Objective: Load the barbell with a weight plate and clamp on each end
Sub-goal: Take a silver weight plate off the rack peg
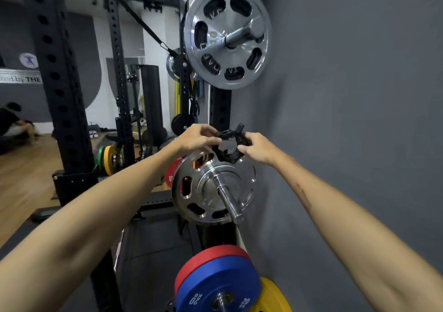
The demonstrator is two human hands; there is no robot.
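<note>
I am looking down my two bare forearms, which reach forward and meet in the middle of the view. Both hands hold one black clamp (pixel 229 144), a ring-shaped collar with a lever sticking up at its top. My left hand (pixel 199 139) pinches the clamp's left side, fingers curled over its upper edge. My right hand (pixel 257 147) grips the right side, thumb and fingers curled round the ring. The ring's opening faces me, and the clamp is in the air, on no bar.

Just below the clamp is a silver plate (pixel 213 188) with oval holes, sitting on a chrome peg (pixel 227 199) that points toward me. The clamp's lower edge overlaps the plate's top rim in this view; I cannot tell whether they touch. Behind this plate a sliver of a red plate (pixel 170 175) shows.

Higher up, a larger silver plate (pixel 227 38) hangs on another chrome peg, close to the grey wall (pixel 347 96) on my right. At the bottom of the view, nearest me, a blue plate (pixel 217 287) marked 20 KG sits in front of a red one (pixel 211 255), with a yellow plate (pixel 275 297) beside them to the right.

To my left stands a black rack (pixel 56 91) with rows of holes. Beyond it lie green and yellow plates (pixel 106 159) near a wooden floor (pixel 21 180). A person (pixel 12 120) sits far off at the left edge.
</note>
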